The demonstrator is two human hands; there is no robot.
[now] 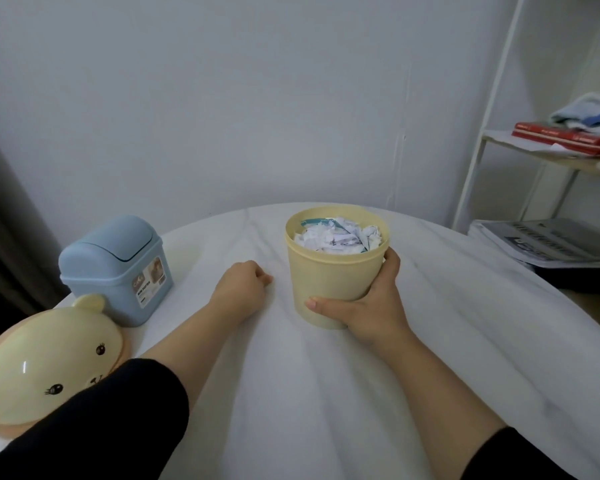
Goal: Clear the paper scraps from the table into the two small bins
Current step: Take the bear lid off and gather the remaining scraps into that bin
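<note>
Black sleeves frame the nearest part of the view, my forearms reaching forward over the white marbled bench [326, 393]. At near left lies the cream bear-faced lid [45, 368], set aside dome-up and partly under my left sleeve; I judge it belongs to the yellow bin and was left off so that the mouth stays free for filling. Farther in, my left hand [243, 285] rests on the bench with its fingers curled in; whether it encloses a scrap I cannot tell. My right hand [371, 303] is wrapped around the lower wall of the yellow bin [326, 275], thumb across the front and fingers round the far side, which steadies the upright container against tipping. Paper scraps [336, 235], white with some teal, fill it nearly to the rim. To the left and slightly behind stands the blue bin [115, 268], its swing lid down, well apart from both hands. No loose scraps show on the visible bench, so I judge the clearing largely complete; refitting the bear lid would seem the remaining step. Beyond the bench, at far right, a white shelf unit [492, 140] carries red books and folded cloth.
</note>
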